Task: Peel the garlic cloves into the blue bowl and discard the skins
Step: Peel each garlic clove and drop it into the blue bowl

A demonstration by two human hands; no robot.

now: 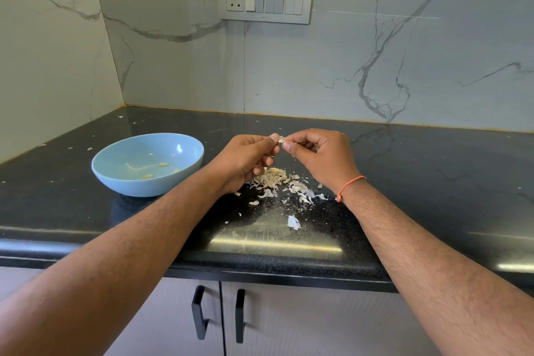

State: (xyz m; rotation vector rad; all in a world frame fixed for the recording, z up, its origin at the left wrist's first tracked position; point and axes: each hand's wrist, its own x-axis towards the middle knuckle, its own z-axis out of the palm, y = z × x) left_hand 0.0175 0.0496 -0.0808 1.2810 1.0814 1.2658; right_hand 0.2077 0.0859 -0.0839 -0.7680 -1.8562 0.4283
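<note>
A small garlic clove (281,140) with pale skin is pinched between the fingertips of both hands, held above the black counter. My left hand (245,157) grips it from the left, my right hand (320,154) from the right, fingers curled. The blue bowl (115,179) sits on the counter to the left of my hands, with a few peeled cloves (163,165) inside. Below my hands lies a pile of garlic cloves and loose skins (277,180).
Skin flakes, including a larger white piece (294,222), are scattered over the black counter (433,182) toward its front edge. A marble wall with a switch panel (265,2) stands behind. Cabinet doors with black handles (199,315) are below the counter.
</note>
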